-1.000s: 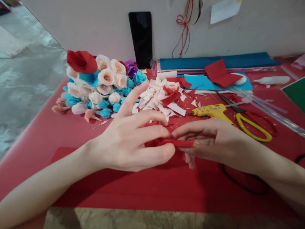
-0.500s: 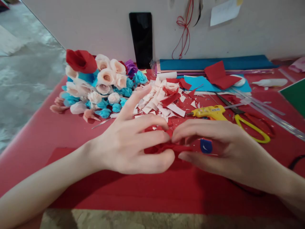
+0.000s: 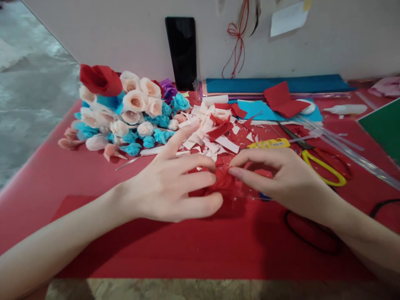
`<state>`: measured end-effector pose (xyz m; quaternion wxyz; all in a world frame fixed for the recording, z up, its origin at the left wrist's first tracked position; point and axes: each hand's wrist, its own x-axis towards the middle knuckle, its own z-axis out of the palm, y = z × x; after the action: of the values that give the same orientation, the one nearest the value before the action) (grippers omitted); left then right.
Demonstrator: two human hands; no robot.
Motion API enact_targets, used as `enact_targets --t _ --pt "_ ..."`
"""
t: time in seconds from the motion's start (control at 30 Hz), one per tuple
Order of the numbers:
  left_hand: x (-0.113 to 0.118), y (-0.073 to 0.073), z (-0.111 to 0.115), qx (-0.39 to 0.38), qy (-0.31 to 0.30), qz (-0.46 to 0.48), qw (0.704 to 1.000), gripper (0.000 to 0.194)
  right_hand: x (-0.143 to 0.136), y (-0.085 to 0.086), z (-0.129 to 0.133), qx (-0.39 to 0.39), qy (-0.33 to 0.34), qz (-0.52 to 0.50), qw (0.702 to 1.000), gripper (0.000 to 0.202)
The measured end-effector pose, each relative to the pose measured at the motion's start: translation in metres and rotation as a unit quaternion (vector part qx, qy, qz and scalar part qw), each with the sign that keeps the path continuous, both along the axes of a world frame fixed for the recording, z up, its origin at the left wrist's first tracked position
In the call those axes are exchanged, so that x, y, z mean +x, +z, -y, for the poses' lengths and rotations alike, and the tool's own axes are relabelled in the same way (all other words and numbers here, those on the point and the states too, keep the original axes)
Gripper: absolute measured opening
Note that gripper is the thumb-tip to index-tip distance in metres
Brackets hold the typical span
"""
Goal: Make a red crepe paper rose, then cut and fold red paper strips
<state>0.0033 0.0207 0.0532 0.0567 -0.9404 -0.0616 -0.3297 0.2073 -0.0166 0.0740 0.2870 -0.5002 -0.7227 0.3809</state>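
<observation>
My left hand (image 3: 171, 189) is curled around a piece of red crepe paper (image 3: 223, 180), its index finger stretched out toward the paper scraps. Thumb and forefinger of my right hand (image 3: 281, 177) pinch the right end of that same red piece. Much of the red paper is hidden behind my left fingers, and its exact shape blends into the red table. Beyond my hands lies a heap of white and red paper scraps (image 3: 226, 143). A yellow glue gun (image 3: 268, 143) rests just behind my right hand, partly covered by it.
Paper flowers (image 3: 136, 102) in red, cream, blue and purple are piled at the back left. Scissors (image 3: 325, 168) with yellow and red handles, clear glue sticks (image 3: 356, 150) and a white bottle (image 3: 345, 109) lie to the right. A phone (image 3: 181, 52) leans on the wall.
My right hand has turned and closed from a looser curve into a tight pinch on the red paper's end. It now covers more of the glue gun. The view has shifted slightly.
</observation>
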Motion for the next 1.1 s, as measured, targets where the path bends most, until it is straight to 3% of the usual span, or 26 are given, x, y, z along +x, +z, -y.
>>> enact_targets --t 0.13,0.23,0.3,0.37,0.5,0.6,0.83,1.0,1.1 --pt "0.0 -0.015 -0.008 -0.014 -0.03 -0.053 0.998 0.008 0.017 0.005 -0.005 0.108 -0.073 0.083 0.988 0.013" --pt "0.003 -0.029 -0.008 -0.05 -0.03 -0.019 0.998 0.004 0.041 0.005 -0.002 0.15 -0.14 0.187 0.961 0.016" --pt "0.005 -0.039 -0.006 -0.074 -0.023 0.0 0.997 0.004 0.061 -0.006 0.002 0.135 -0.186 0.299 0.926 0.017" --pt "0.007 -0.048 -0.005 -0.104 -0.009 0.017 0.994 0.006 0.08 -0.025 0.005 0.072 -0.208 0.383 0.897 0.022" --pt "0.008 -0.06 -0.005 -0.148 0.03 0.062 0.987 0.006 0.104 -0.063 0.006 0.027 -0.208 0.373 0.904 0.016" --pt "0.008 -0.063 -0.005 -0.151 0.046 0.075 0.985 0.006 0.108 -0.073 0.003 0.031 -0.235 0.338 0.911 0.01" --pt "0.006 -0.062 -0.004 -0.115 0.034 0.072 0.99 0.006 0.105 -0.057 0.021 0.077 -0.34 0.216 0.912 0.029" --pt "0.005 -0.062 -0.005 -0.135 0.048 0.089 0.986 0.008 0.088 -0.037 0.054 0.051 -0.325 0.152 0.932 0.026" --pt "0.004 -0.062 -0.007 -0.138 0.046 0.091 0.985 0.01 0.071 -0.033 0.067 0.015 -0.348 0.134 0.928 0.04"
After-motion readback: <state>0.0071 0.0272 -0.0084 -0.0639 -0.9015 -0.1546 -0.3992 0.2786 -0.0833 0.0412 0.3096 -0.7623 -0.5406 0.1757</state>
